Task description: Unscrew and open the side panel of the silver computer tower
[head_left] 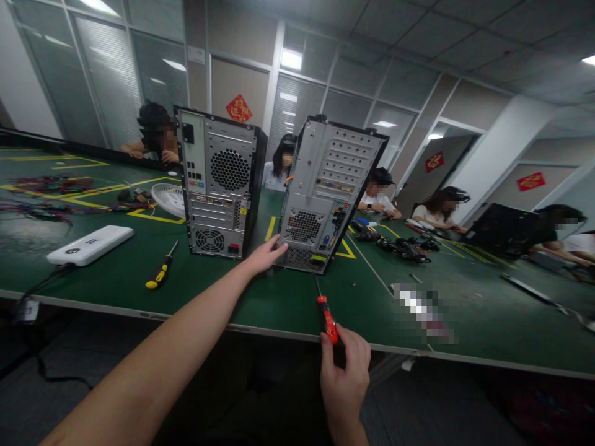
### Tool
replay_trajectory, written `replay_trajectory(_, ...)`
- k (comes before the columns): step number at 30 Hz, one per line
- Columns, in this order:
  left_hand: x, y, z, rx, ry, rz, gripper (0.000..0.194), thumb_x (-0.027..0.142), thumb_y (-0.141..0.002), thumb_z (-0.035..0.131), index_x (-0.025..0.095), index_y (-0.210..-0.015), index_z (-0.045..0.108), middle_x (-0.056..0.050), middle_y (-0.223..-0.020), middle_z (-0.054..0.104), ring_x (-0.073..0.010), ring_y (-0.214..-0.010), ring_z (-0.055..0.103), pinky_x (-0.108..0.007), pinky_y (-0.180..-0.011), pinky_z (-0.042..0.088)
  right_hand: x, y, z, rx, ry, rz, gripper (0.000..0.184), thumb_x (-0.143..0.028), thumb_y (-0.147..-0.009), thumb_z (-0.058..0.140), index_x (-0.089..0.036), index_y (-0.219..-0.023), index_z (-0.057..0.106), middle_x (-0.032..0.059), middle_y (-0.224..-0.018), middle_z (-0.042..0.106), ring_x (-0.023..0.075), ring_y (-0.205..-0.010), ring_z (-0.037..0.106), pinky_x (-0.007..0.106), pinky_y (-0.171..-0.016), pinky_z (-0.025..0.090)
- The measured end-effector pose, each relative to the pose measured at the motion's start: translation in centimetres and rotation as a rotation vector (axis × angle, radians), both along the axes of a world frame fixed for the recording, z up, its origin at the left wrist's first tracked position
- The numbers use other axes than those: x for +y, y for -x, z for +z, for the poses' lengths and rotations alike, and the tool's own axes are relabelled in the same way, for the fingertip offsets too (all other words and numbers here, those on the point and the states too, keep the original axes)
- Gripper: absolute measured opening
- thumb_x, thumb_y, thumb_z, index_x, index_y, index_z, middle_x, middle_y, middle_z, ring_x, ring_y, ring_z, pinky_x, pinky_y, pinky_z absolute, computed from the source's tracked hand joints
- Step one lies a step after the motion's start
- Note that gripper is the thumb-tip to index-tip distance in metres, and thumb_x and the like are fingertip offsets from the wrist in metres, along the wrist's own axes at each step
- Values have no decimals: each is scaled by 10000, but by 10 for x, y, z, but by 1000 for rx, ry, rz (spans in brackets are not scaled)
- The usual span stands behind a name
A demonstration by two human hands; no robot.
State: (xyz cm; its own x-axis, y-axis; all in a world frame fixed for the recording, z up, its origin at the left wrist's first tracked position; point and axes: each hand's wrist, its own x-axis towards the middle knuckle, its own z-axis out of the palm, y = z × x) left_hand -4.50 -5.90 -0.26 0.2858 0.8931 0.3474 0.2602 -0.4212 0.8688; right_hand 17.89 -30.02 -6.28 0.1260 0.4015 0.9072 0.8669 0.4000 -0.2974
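Note:
A silver computer case (309, 192) stands on the green table with its rear panel facing me, tilted in view. My left hand (266, 255) grips its lower left edge, thumb on the rear panel and the other fingers partly hidden along the side. My right hand (346, 362) is closed on the handle of a red-and-black screwdriver (328, 322). Its shaft points up at the bottom edge of the case; whether the tip touches, I cannot tell. Left of this case stands a second computer case (218, 186), also rear side toward me.
A yellow-and-black screwdriver (161, 271) and a white power bank (90, 245) lie at left. Cable bundles (41, 192) and a white basket (168, 197) are behind. Black cables (404, 246) lie at right, near a blurred object (423, 310). Several people sit across the table.

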Motion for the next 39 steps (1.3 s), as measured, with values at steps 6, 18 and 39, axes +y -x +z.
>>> replay_trajectory(6, -2, 0, 2, -3, 6, -2, 737, 683, -942, 538, 271, -1553, 523, -70, -1495, 655, -307, -1404, 597, -437, -1228, 415, -2, 3, 1, 1, -13, 13, 311, -202, -981, 710, -219, -1292, 704, 113, -1137, 699, 255, -1057, 660, 464, -934, 547)
replay_trajectory(18, 2, 0, -3, -8, -23, 2, 743, 696, -935, 543, 258, -1535, 546, -78, -1455, 682, -307, -1365, 623, -439, -1202, 437, -1, 2, -4, 64, 36, -9, 495, -312, -965, 733, -160, -1415, 593, 195, -1296, 643, 327, -1211, 616, 527, -997, 508)
replay_trajectory(39, -1, 0, 0, -4, -13, -10, 729, 681, -945, 539, 270, -1547, 531, -51, -1507, 649, -300, -1440, 566, -402, -1224, 419, -2, 7, -1, -31, 16, 15, 387, -153, -1022, 591, -252, -1392, 650, 123, -1168, 624, 259, -1060, 628, 468, -909, 533)
